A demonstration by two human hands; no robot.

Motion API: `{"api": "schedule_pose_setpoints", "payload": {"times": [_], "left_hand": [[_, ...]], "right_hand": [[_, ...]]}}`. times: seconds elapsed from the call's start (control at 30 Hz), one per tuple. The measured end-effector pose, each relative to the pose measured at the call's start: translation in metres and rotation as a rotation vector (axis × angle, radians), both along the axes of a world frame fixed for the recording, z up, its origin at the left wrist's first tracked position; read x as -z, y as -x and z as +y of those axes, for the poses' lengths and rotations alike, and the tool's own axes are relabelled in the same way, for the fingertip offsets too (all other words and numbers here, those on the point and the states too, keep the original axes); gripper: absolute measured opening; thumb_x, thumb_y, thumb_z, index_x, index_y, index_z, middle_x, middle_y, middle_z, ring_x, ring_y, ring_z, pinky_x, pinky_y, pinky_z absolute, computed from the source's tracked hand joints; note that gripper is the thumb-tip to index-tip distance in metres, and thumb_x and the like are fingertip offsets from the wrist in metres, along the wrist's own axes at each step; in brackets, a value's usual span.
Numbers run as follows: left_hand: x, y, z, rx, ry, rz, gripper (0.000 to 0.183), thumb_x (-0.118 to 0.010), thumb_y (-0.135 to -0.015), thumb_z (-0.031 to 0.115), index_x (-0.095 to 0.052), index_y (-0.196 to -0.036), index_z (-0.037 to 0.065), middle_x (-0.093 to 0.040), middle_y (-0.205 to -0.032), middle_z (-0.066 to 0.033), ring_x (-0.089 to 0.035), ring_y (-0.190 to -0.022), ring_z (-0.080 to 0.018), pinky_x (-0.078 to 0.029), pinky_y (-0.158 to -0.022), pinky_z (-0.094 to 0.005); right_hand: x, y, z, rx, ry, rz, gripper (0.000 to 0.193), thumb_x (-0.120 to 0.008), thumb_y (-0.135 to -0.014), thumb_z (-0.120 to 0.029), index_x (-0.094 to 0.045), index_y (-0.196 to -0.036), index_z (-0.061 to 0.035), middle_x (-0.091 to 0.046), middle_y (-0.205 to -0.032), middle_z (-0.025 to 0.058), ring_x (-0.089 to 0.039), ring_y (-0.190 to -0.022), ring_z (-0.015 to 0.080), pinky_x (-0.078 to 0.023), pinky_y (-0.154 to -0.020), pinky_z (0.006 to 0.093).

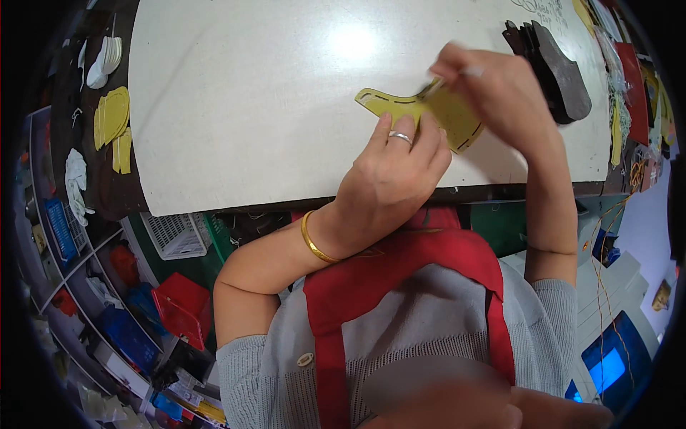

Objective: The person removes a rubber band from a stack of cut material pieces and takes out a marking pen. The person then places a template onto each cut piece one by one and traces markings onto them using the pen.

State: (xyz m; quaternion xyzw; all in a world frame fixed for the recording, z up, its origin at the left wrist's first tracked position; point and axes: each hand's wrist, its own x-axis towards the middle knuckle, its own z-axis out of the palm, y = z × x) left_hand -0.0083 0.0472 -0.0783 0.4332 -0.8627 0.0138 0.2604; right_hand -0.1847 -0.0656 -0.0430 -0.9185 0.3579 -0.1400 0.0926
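Note:
A yellow curved piece (pixel 457 114) with dark dashes along its edges lies near the front edge of the white worktable. My left hand (pixel 400 161), with a ring and a gold bangle, has its bent fingers close together and pressed on this piece, holding it down. My right hand (pixel 500 86) is above the right part of the piece, fingers pinched around a slim pen-like tool (pixel 471 71). Motion smears this hand, and the tool's exact kind does not show. Its dark tip end is by the piece's upper edge.
A stack of dark grey-brown cut pieces (pixel 561 71) is at the table's far right. At the left are yellow pieces (pixel 112 118), white pieces (pixel 107 61) and a white glove (pixel 76 179). Below the table's left front stand a white basket (pixel 175 236) and a red bin (pixel 182 307).

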Motion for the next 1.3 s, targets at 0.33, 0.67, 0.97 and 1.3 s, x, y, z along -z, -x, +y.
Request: {"api": "schedule_pose_setpoints", "payload": {"times": [0.33,0.67,0.97,1.3], "left_hand": [[0.001,0.006,-0.003,-0.006,0.022,-0.039,0.031,-0.069,-0.081,0.015,-0.074,-0.111,0.012,-0.070,-0.112,-0.0107,-0.062,-0.088,-0.0250,-0.057,-0.071,-0.0299],[-0.003,0.007,0.000,-0.001,-0.024,-0.099,0.032,-0.069,-0.082,0.015,-0.073,-0.114,0.015,-0.069,-0.119,-0.0085,-0.062,-0.088,-0.0241,-0.057,-0.068,-0.0291],[-0.003,0.006,-0.001,-0.007,-0.012,-0.114,0.033,-0.070,-0.081,0.016,-0.073,-0.114,0.014,-0.068,-0.118,-0.0066,-0.062,-0.086,-0.0247,-0.057,-0.067,-0.0298],[-0.007,0.004,-0.012,-0.046,0.018,-0.187,0.022,-0.067,-0.075,0.013,-0.067,-0.097,0.013,-0.066,-0.099,-0.0003,-0.060,-0.079,-0.0184,-0.052,-0.057,-0.0280]], "right_hand": [[0.004,0.050,0.042,0.332,-0.170,-0.326,0.034,-0.058,-0.103,-0.031,-0.068,-0.088,-0.0026,-0.065,-0.070,0.0099,-0.063,-0.059,0.0306,-0.048,-0.056,0.0384],[0.004,0.052,0.072,0.456,-0.059,-0.486,0.018,-0.060,-0.101,-0.017,-0.071,-0.097,-0.0030,-0.069,-0.084,0.0097,-0.070,-0.067,0.0264,-0.054,-0.058,0.0341],[0.009,0.019,0.100,0.381,0.107,-0.148,0.011,-0.067,-0.095,-0.018,-0.064,-0.091,-0.0091,-0.062,-0.067,0.0099,-0.064,-0.056,0.0274,-0.049,-0.051,0.0360],[-0.002,0.023,0.028,0.498,-0.328,0.081,0.027,-0.061,-0.097,-0.027,-0.067,-0.109,-0.0044,-0.071,-0.105,0.0108,-0.067,-0.092,0.0318,-0.052,-0.077,0.0404]]}}
